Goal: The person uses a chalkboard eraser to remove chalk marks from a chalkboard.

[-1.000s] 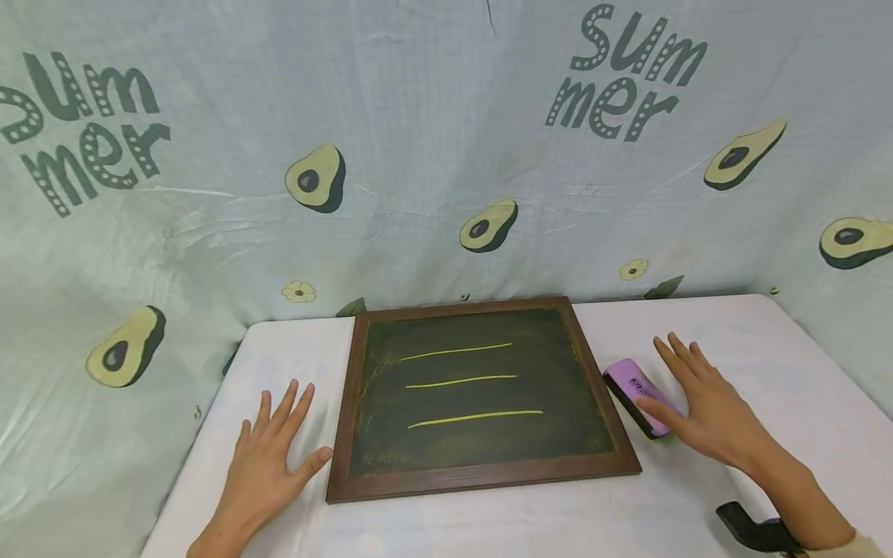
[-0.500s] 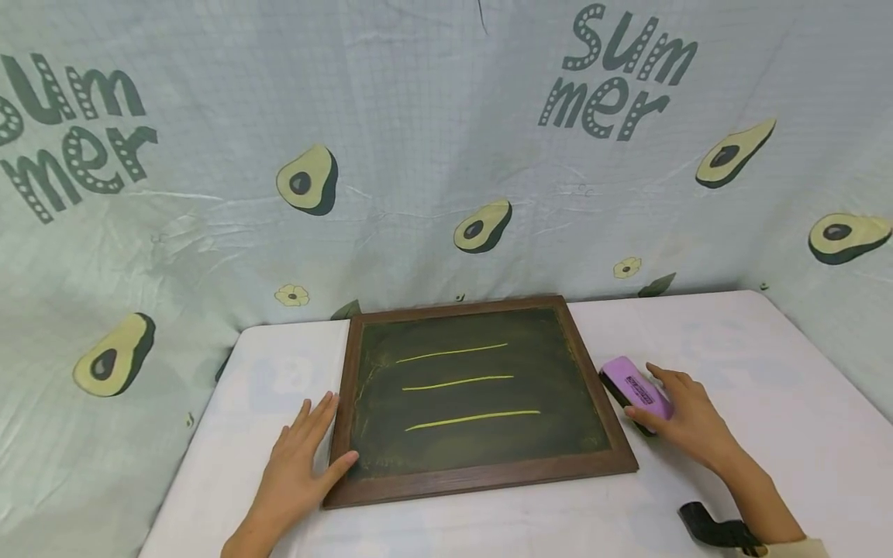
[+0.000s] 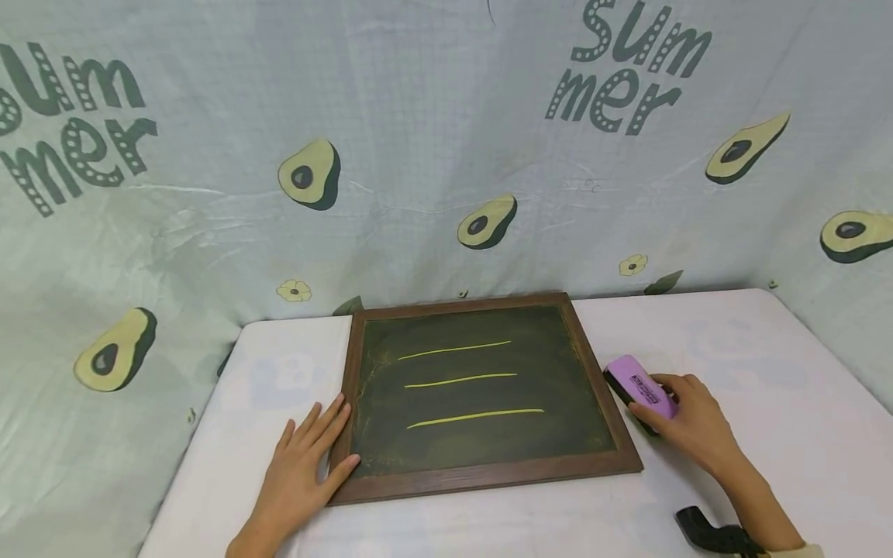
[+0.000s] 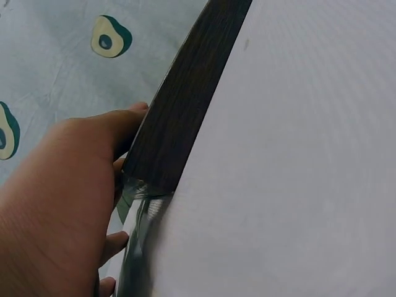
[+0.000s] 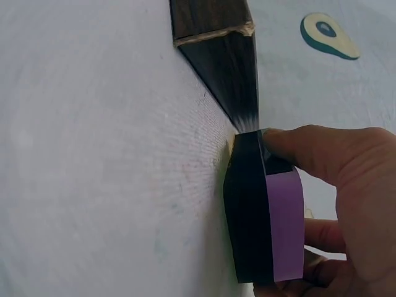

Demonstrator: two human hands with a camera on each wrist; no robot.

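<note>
A brown-framed chalkboard [image 3: 481, 446] with three yellow lines lies on the table. My left hand [image 3: 296, 477] is at its lower left corner, thumb over the frame [image 4: 179, 99] and fairly straight fingers along the outer edge. To the right of the board, my right hand [image 3: 698, 426] grips a chalkboard eraser [image 3: 642, 385] with a purple top and a black base. In the right wrist view, the thumb presses the near end of the eraser [image 5: 284, 229], and the other fingers go round its far side, partly hidden.
The white-covered table [image 3: 488, 527] backs onto a cloth backdrop [image 3: 405, 116] printed with avocados and "summer" lettering. A black strap end [image 3: 711, 531] hangs by my right wrist.
My left hand has moved right onto the chalkboard's frame. My right hand has come down, and its spread fingers have closed round the eraser, which stays beside the board.
</note>
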